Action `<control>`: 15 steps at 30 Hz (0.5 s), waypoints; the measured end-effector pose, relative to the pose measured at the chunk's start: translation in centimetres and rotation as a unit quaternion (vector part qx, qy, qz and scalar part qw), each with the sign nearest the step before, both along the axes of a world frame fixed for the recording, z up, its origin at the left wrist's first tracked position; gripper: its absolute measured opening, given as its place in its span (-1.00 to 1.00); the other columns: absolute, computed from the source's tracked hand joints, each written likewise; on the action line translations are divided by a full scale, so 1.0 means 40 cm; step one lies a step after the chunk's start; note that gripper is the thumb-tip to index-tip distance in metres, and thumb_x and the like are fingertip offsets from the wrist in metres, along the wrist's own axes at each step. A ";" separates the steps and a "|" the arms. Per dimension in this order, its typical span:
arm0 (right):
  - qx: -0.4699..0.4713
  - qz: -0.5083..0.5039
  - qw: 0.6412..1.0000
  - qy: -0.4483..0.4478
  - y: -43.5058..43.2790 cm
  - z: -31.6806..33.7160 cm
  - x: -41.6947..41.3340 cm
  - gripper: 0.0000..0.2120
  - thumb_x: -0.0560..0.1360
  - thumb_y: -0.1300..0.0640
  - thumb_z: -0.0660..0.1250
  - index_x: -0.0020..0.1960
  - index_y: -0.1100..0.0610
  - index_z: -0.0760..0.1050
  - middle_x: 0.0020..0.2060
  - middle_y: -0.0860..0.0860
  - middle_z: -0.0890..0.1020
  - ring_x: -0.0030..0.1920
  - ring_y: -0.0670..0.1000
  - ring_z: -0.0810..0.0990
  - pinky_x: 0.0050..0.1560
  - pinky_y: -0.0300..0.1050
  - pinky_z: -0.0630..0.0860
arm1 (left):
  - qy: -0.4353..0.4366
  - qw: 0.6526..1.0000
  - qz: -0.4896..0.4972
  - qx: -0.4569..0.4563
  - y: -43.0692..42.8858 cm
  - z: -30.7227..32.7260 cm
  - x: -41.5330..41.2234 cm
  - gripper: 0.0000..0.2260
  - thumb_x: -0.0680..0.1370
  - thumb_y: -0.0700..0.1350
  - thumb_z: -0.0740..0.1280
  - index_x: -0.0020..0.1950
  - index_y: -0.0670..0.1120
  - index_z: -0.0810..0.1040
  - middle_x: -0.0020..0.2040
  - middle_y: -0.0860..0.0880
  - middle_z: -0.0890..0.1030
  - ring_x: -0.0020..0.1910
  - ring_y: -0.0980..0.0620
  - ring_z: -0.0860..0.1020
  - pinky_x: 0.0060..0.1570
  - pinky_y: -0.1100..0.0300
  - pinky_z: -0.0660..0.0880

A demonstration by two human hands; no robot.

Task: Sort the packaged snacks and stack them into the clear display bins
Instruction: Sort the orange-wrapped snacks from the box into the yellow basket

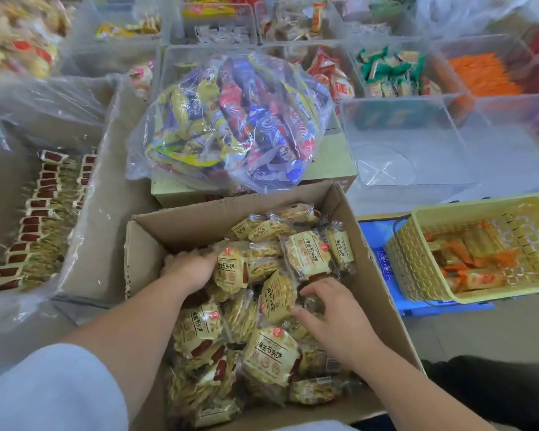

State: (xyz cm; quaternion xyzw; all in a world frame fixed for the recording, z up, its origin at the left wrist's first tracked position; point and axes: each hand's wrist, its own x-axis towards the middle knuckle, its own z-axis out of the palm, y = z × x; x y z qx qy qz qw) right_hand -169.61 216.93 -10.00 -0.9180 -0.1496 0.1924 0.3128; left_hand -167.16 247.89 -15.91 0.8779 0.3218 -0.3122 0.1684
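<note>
Left hand (190,269) sunk into the cardboard box (369,269), fingers curled round a pale yellow biscuit packet (231,270) at the far left of the heap. Right hand (336,318) lower right in the same box, thumb and fingers pinching a second packet (279,295) tilted on edge. Beyond the box, a clear bag of mixed sweets (231,119) on a closed carton (333,163). Clear display bin (417,141) right of that bag; yellow basket (467,209) of orange packets beside the box
</note>
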 end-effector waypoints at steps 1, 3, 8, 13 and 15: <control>0.002 -0.001 1.000 0.002 -0.002 0.000 -0.001 -0.66 0.53 -0.19 0.40 0.23 -0.06 0.54 0.13 -0.17 0.49 0.15 -0.18 0.48 0.18 -0.19 0.50 | 0.009 1.000 -0.011 0.012 0.001 -0.005 0.001 -0.30 0.59 0.40 -0.12 0.56 0.05 0.38 0.52 -0.15 0.41 0.45 -0.28 0.33 0.42 -0.07 0.30; 0.001 -0.001 1.000 0.004 -0.005 -0.003 -0.004 -0.66 0.54 -0.18 0.39 0.24 -0.05 0.54 0.14 -0.18 0.49 0.16 -0.18 0.47 0.20 -0.18 0.50 | 0.002 1.000 0.005 0.011 -0.008 -0.014 -0.006 -0.27 0.56 0.43 -0.04 0.43 -0.02 0.53 0.40 -0.16 0.53 0.34 -0.23 0.46 0.30 -0.01 0.40; -0.004 -0.002 1.000 0.016 0.004 -0.003 -0.008 -0.65 0.54 -0.19 0.38 0.25 -0.06 0.54 0.15 -0.17 0.48 0.20 -0.15 0.45 0.23 -0.13 0.49 | -0.098 0.934 0.283 -0.196 -0.044 -0.023 -0.029 -0.54 0.50 0.36 0.31 -0.01 -0.05 0.54 -0.16 -0.02 0.60 -0.22 -0.05 0.57 -0.28 0.17 0.42; -0.017 -0.003 0.999 0.031 0.006 0.003 -0.002 -0.66 0.54 -0.20 0.37 0.23 -0.07 0.54 0.14 -0.15 0.49 0.20 -0.10 0.46 0.22 -0.07 0.49 | -0.111 0.888 0.357 -0.268 -0.047 -0.026 -0.040 -0.50 0.42 0.20 0.52 0.10 -0.18 0.59 -0.04 -0.16 0.70 -0.09 -0.18 0.68 0.01 -0.01 0.63; -0.019 -0.005 0.999 0.033 0.008 0.003 -0.006 -0.66 0.54 -0.20 0.37 0.23 -0.07 0.54 0.14 -0.15 0.50 0.20 -0.10 0.46 0.22 -0.07 0.49 | -0.099 0.873 0.370 -0.302 -0.043 -0.017 -0.057 -0.52 0.44 0.12 0.54 0.17 -0.20 0.64 -0.06 -0.19 0.74 -0.11 -0.20 0.72 0.05 -0.10 0.66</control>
